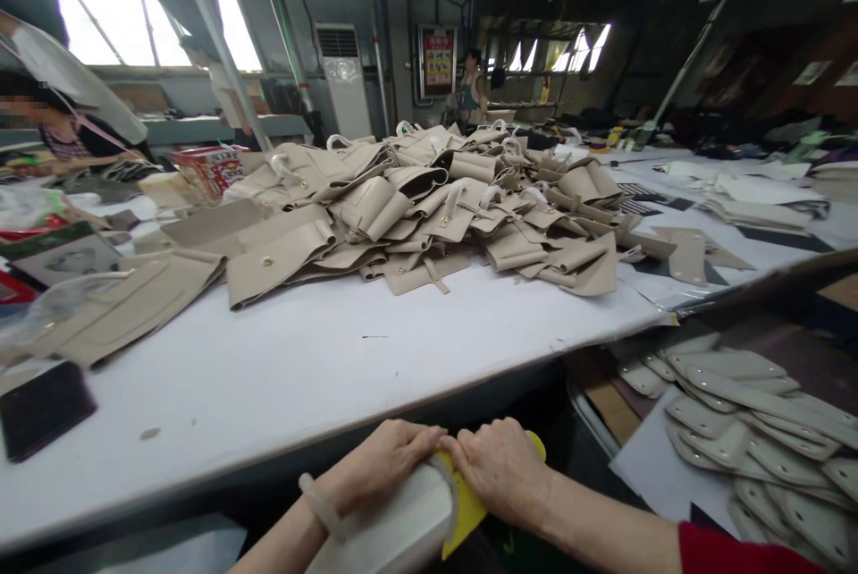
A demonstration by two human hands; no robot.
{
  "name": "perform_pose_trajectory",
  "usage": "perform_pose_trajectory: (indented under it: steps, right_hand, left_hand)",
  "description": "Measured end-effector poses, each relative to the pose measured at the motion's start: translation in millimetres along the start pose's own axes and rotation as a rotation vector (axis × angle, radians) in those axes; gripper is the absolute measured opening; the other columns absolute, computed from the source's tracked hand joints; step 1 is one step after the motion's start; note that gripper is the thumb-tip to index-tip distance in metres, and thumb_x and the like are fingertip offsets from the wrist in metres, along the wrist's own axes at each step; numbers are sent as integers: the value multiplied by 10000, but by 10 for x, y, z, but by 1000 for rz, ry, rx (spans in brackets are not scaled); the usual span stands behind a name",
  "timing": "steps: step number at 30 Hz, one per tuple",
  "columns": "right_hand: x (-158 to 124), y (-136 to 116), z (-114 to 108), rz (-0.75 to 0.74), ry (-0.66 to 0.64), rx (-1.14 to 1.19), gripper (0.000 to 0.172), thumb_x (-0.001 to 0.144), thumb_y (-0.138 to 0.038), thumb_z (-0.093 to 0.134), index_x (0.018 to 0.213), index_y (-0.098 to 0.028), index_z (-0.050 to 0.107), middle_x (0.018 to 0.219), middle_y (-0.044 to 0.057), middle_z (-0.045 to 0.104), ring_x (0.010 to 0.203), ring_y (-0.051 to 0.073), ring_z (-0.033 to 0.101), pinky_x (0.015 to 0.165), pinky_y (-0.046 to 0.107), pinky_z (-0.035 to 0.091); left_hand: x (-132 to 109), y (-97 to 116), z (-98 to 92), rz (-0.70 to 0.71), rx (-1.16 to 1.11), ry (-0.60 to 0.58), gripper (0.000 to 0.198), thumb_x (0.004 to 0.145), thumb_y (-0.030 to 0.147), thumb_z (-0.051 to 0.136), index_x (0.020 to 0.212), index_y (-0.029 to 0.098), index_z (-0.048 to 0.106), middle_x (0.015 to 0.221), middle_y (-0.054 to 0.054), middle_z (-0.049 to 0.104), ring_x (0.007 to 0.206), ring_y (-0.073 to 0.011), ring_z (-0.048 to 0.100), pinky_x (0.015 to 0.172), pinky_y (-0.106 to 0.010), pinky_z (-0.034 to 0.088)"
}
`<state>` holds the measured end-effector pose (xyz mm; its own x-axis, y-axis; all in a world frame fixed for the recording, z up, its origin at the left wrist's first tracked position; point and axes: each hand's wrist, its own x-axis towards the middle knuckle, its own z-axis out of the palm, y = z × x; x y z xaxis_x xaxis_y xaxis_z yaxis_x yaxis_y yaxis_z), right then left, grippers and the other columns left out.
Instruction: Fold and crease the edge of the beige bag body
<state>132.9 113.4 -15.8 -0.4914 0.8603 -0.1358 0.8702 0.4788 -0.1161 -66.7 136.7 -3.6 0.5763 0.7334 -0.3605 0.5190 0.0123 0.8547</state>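
Note:
At the bottom middle, in front of the table's edge, my left hand (pixel 392 464) grips the upper edge of a pale off-white piece (pixel 402 525), which looks like a bag part. A light bangle circles that wrist. My right hand (pixel 504 473) is closed on a bright yellow flat piece (pixel 467 525) lying against the pale piece's right end. The yellow shows below the fingers and past the knuckles; its kind cannot be made out. My thumbs nearly meet at the top edge. Most fingertips are hidden behind the pieces.
A heap of beige bag pieces (pixel 416 207) covers the far part of the white table (pixel 322 368). A dark flat object (pixel 46 409) lies at left. Grey-white straps with rivets (pixel 757 413) are piled lower right. Several people work in the background.

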Motion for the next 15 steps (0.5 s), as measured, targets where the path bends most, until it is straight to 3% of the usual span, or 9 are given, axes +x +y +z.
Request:
perform_pose_trajectory:
  steps: [3,6,10,13,15]
  right_hand:
    - [-265,38,84,78,-21,56,608,1054,-396,185,775,-224,698,746,80,748,683,286,722,563,329,388]
    - [-528,118,231,241,-36,258,681,1052,-430,102,691,-242,648,699,29,734,637,210,699,556,299,366]
    - [-591,168,398,426,24,466,676,1018,-549,98,656,-238,576,642,38,692,605,210,665,551,306,345]
    - [-455,183,452,388,61,373,619,1023,-531,133,700,-250,579,648,36,688,652,241,685,568,323,354]
    - [-382,253,475,252,103,298,574,1033,-501,178,735,-260,605,686,29,702,676,237,691,575,323,383]
  left_hand:
    - [66,-28,-10,-31,-40,-20,714,954,664,282,989,122,745,879,-50,706,774,-190,575,757,-280,454]
    - [117,-90,-31,-61,-64,-53,645,911,665,411,938,123,760,789,-39,687,703,-175,553,699,-271,446]
    - [185,-121,-38,-85,-59,-58,523,866,611,531,830,146,768,688,-9,648,642,-160,513,645,-264,405]
    - [169,-101,-80,-104,-60,-28,432,853,553,576,818,169,771,687,3,649,647,-161,514,631,-265,374]
    - [39,-139,-187,-118,-85,14,344,818,504,644,801,182,766,687,15,648,663,-162,521,638,-264,361]
